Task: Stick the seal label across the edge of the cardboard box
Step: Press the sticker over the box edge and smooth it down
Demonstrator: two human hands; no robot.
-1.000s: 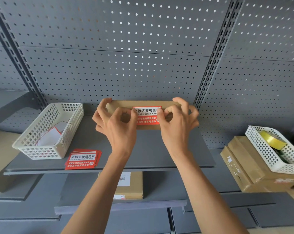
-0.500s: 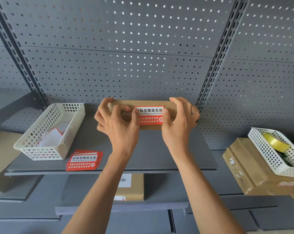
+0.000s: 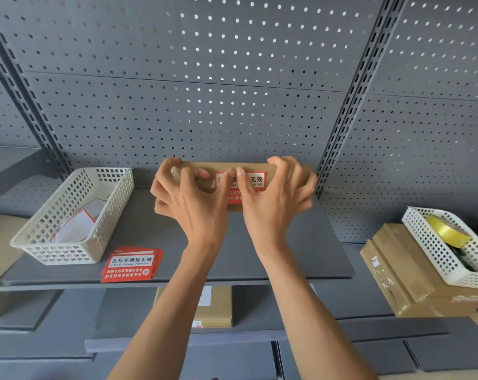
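I see flat brown cardboard box [image 3: 284,171] at frame centre, long axis left-right; red-white rectangular seal label [image 3: 255,182] wraps front edge. Left hand [image 3: 190,204], right hand [image 3: 273,207] curled, gripping box, thumbs pressing label.

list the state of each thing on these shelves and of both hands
box: on the shelf, held at both ends
seal label: on the box, folded over its edge, thumbs on it
left hand: grip on the box
right hand: grip on the box
spare labels: stacked, loose
left basket: upright, papers inside
right basket: tilted on cartons, holds a tape roll
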